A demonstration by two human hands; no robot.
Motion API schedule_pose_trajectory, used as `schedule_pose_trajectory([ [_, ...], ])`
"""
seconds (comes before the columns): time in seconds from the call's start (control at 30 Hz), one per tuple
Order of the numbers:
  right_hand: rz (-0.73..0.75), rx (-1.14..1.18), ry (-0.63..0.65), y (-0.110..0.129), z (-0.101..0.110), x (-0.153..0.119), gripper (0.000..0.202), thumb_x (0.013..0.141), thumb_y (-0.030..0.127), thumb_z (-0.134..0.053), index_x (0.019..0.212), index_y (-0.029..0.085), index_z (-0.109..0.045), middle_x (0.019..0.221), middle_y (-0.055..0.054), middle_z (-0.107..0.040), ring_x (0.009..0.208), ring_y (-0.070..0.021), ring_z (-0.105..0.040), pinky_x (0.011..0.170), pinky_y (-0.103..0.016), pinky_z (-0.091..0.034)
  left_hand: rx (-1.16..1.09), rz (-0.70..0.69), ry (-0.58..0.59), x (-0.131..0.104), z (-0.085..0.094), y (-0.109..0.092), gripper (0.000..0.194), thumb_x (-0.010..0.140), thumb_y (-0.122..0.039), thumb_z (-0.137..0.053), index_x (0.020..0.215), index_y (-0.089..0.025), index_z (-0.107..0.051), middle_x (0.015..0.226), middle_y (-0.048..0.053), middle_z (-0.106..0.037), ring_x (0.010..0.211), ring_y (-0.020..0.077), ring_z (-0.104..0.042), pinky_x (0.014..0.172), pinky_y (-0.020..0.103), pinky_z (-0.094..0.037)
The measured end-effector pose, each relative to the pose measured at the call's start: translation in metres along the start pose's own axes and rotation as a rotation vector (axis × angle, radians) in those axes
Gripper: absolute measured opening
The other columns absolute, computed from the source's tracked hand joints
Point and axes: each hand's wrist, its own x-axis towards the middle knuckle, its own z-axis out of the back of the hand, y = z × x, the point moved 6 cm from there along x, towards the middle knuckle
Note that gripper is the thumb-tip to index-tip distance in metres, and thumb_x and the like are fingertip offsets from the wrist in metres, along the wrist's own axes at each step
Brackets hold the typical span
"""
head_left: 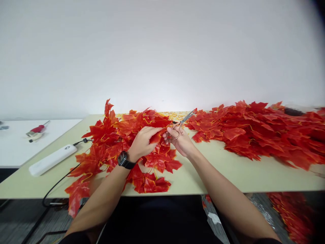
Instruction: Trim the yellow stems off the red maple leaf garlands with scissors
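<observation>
My left hand [146, 141], with a dark watch on its wrist, is closed on an artificial maple leaf [156, 137], red with a yellow edge. Close beside it, my right hand [179, 139] has scissors [180, 124] hooked on its fingers, the blades pointing away to the upper right. The right fingertips meet near the leaf's yellow stem; exactly what they pinch is hard to see. Around and under my hands lies a loose heap of red leaves [111, 145] with thin yellow stems, some hanging over the table's front edge.
A large pile of red leaves [256, 130] covers the table's right side. At left lie a white power bank [52, 160] and its black cable [59, 181]. Yellow scraps [167, 115] lie along the wall. A red-and-white object [37, 131] sits on the white table [15, 149]. More leaves [291, 213] are below right.
</observation>
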Motion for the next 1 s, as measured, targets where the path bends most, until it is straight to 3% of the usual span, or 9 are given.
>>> schedule_pose_trajectory([
  [0.1, 0.022, -0.053, 0.036, 0.003, -0.003, -0.001, 0.053, 0.075, 0.064, -0.084, 0.081, 0.019, -0.057, 0.081, -0.003, -0.067, 0.067, -0.0126, -0.06, 0.058, -0.025, -0.051, -0.159, 0.192, -0.208, 0.0, 0.005, 0.012, 0.025, 0.098, -0.03, -0.061, 0.119, -0.024, -0.073, 0.106, 0.006, -0.077, 0.096, 0.0201, -0.07, 0.095, 0.034, -0.053],
  [0.23, 0.047, -0.203, 0.037, 0.003, -0.003, -0.001, 0.061, 0.077, 0.076, -0.076, 0.076, 0.017, -0.059, 0.067, -0.003, -0.062, 0.056, -0.0113, -0.055, 0.053, -0.025, -0.045, -0.481, 0.414, -0.418, -0.001, 0.002, 0.029, 0.032, 0.092, -0.049, -0.071, 0.099, -0.018, -0.073, 0.094, 0.006, -0.076, 0.088, 0.019, -0.069, 0.089, 0.032, -0.055],
  [0.33, 0.063, -0.357, 0.024, 0.003, -0.002, -0.002, 0.065, 0.079, 0.081, -0.069, 0.073, 0.017, -0.06, 0.052, 0.001, -0.053, 0.046, -0.009, -0.044, 0.048, -0.024, -0.035, -0.678, 0.481, -0.429, 0.001, -0.004, 0.036, 0.038, 0.081, -0.05, -0.083, 0.095, -0.015, -0.074, 0.095, 0.007, -0.077, 0.085, 0.0191, -0.07, 0.085, 0.032, -0.057],
  [0.4, 0.066, -0.457, 0.052, 0.002, -0.003, -0.003, 0.067, 0.078, 0.083, -0.068, 0.072, 0.016, -0.061, 0.048, 0.002, -0.049, 0.044, -0.0082, -0.039, 0.047, -0.024, -0.031, -0.686, 0.5, -0.437, 0.0, -0.004, 0.039, 0.036, 0.077, -0.048, -0.087, 0.086, -0.015, -0.074, 0.085, 0.005, -0.076, 0.075, 0.0157, -0.066, 0.075, 0.029, -0.055],
  [0.5, 0.03, -0.55, 0.141, -0.004, -0.007, -0.004, 0.068, 0.071, 0.082, -0.073, 0.072, 0.015, -0.064, 0.047, 0.004, -0.046, 0.046, -0.0078, -0.036, 0.048, -0.024, -0.029, -0.581, 0.531, -0.461, -0.004, -0.003, 0.046, 0.05, 0.073, -0.049, -0.089, 0.058, -0.015, -0.055, 0.054, -0.003, -0.054, 0.053, 0.0078, -0.043, 0.053, 0.023, -0.037],
  [0.57, -0.011, -0.59, 0.192, -0.01, -0.008, -0.004, 0.066, 0.067, 0.079, -0.077, 0.071, 0.014, -0.065, 0.05, 0.004, -0.045, 0.048, -0.0075, -0.035, 0.049, -0.023, -0.028, -0.521, 0.557, -0.457, -0.007, -0.004, 0.053, 0.062, 0.074, -0.055, -0.086, 0.053, -0.017, -0.042, 0.049, -0.006, -0.039, 0.049, 0.0057, -0.03, 0.049, 0.023, -0.025],
  [0.63, -0.042, -0.642, 0.237, -0.017, -0.009, -0.005, 0.063, 0.067, 0.074, -0.08, 0.069, 0.014, -0.062, 0.054, 0.004, -0.044, 0.052, -0.0071, -0.034, 0.05, -0.023, -0.027, -0.475, 0.572, -0.434, -0.008, -0.007, 0.059, 0.064, 0.078, -0.061, -0.08, 0.056, -0.019, -0.038, 0.051, -0.006, -0.034, 0.05, 0.0058, -0.026, 0.049, 0.024, -0.021],
  [0.8, -0.069, -0.776, 0.384, -0.028, -0.012, -0.007, 0.058, 0.075, 0.066, -0.079, 0.066, 0.015, -0.053, 0.06, 0.005, -0.041, 0.058, -0.007, -0.031, 0.054, -0.023, -0.029, -0.453, 0.553, -0.412, -0.007, -0.013, 0.067, 0.053, 0.09, -0.062, -0.067, 0.068, -0.018, -0.047, 0.059, -0.004, -0.043, 0.055, 0.0092, -0.035, 0.053, 0.025, -0.029],
  [1.0, -0.125, -0.71, 0.453, -0.03, -0.014, -0.013, 0.054, 0.081, 0.066, -0.076, 0.073, 0.018, -0.051, 0.062, 0.004, -0.051, 0.056, -0.0079, -0.039, 0.056, -0.023, -0.034, -0.547, 0.513, -0.543, -0.006, -0.006, 0.065, 0.04, 0.087, -0.049, -0.077, 0.076, -0.017, -0.056, 0.069, -0.002, -0.055, 0.065, 0.0104, -0.046, 0.065, 0.023, -0.041],
])
